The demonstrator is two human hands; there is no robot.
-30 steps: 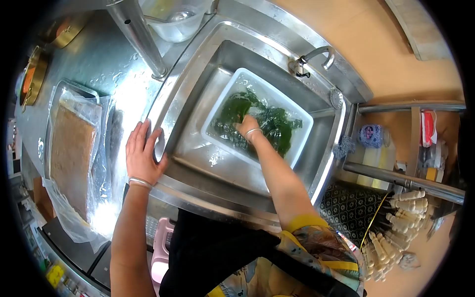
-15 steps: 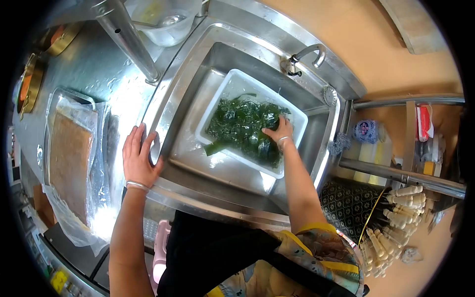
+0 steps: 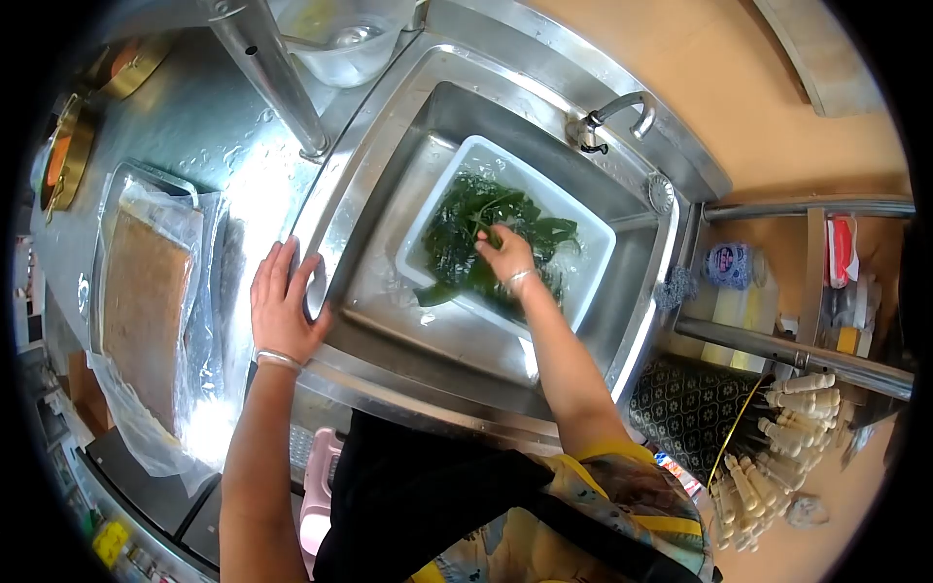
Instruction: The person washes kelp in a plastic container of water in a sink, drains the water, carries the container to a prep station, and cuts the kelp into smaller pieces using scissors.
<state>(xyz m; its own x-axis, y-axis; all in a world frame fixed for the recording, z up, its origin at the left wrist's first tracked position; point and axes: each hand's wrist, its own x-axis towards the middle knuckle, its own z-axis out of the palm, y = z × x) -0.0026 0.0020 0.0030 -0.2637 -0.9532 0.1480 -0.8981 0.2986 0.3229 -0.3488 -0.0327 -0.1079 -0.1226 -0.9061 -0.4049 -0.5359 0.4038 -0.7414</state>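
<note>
The greens lie wet and bunched in a white tub, near the middle of the frame. One flat strip hangs over the tub's lower left rim. The tub sits at a slant inside a steel sink, towards its right side.

The right hand reaches in from the lower right, its thumb and fingers closed on some of the greens. The left hand is left of the middle, palm down on the sink's left edge, holding nothing, its fingers straight and slightly spread. The two hands are well apart, and each wrist has a bracelet.

Above and right of the tub, a curved tap stands at the sink's back edge. In the upper left, a steel post rises beside a clear bowl with a utensil in it. Further left on the steel counter are a brown board, partly covered by plastic, in a metal tray, and two brass pans with something orange in them. At the lower right, pale handles stick out of a black patterned cloth.
</note>
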